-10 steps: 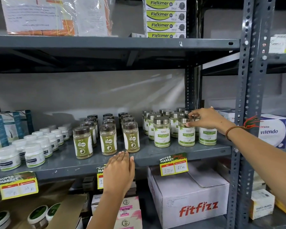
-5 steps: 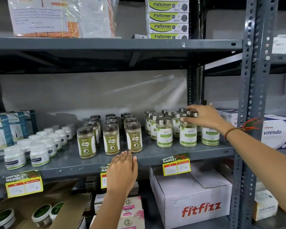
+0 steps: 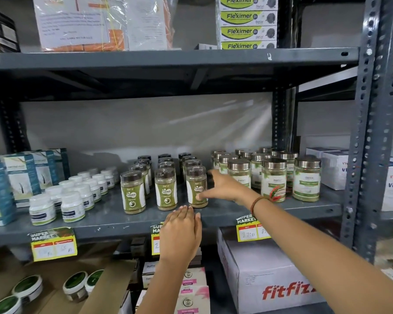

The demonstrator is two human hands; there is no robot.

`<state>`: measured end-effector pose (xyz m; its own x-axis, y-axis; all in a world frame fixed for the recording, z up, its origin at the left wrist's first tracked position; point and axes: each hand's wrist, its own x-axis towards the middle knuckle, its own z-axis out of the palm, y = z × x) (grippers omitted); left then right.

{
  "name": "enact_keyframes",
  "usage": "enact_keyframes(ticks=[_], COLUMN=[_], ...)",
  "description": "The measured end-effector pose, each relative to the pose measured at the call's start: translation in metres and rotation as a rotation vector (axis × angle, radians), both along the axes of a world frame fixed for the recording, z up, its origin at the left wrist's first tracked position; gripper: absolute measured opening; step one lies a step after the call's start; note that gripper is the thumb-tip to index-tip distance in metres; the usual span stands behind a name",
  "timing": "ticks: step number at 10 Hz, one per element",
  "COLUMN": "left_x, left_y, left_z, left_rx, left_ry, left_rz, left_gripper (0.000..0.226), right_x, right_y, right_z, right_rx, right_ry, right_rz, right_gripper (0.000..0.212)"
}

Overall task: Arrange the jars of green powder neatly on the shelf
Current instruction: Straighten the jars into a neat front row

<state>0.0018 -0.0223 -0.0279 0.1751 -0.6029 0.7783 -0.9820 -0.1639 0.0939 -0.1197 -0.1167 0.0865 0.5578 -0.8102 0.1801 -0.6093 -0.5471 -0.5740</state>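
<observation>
Several silver-lidded jars of green powder (image 3: pixel 273 179) stand in rows at the right of the grey middle shelf (image 3: pixel 114 219). To their left are three rows of dark-lidded Gaska jars (image 3: pixel 165 189), also holding green powder. My right hand (image 3: pixel 222 186) reaches leftward over the shelf, fingers spread, with its thumb at the label of the front right Gaska jar (image 3: pixel 196 184); it grips nothing. My left hand (image 3: pixel 180 232) rests flat, fingers together, on the shelf's front edge just below that jar.
White bottles (image 3: pixel 72 206) and teal boxes (image 3: pixel 18 175) fill the shelf's left. White cartons (image 3: pixel 334 168) sit beyond the perforated steel upright (image 3: pixel 361 141). A Fitfizz box (image 3: pixel 270 275) and an open carton of green-lidded tubs (image 3: pixel 27 288) lie below. Price tags (image 3: pixel 53 244) hang off the edge.
My right hand has left the lids of the silver-lidded jars and swung left and down to the front right Gaska jar. My left hand has stayed on the shelf edge.
</observation>
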Motion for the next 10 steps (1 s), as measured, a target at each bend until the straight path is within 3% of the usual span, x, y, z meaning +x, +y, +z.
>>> enact_keyframes(ticks=[3, 7, 10], left_x=[0.001, 0.001, -0.001], left_y=[0.0, 0.0, 0.009], left_z=[0.001, 0.002, 0.014], left_rx=[-0.009, 0.015, 0.132], left_ry=[-0.01, 0.002, 0.056], left_rz=[-0.019, -0.033, -0.046], left_gripper=[0.034, 0.038, 0.045], right_x=[0.015, 0.016, -0.005], right_y=[-0.01, -0.011, 0.0], right_z=[-0.035, -0.038, -0.029], right_rx=[0.054, 0.02, 0.01], right_ry=[-0.162, -0.161, -0.131], right_rz=[-0.023, -0.036, -0.027], right_gripper=[0.084, 0.084, 0.119])
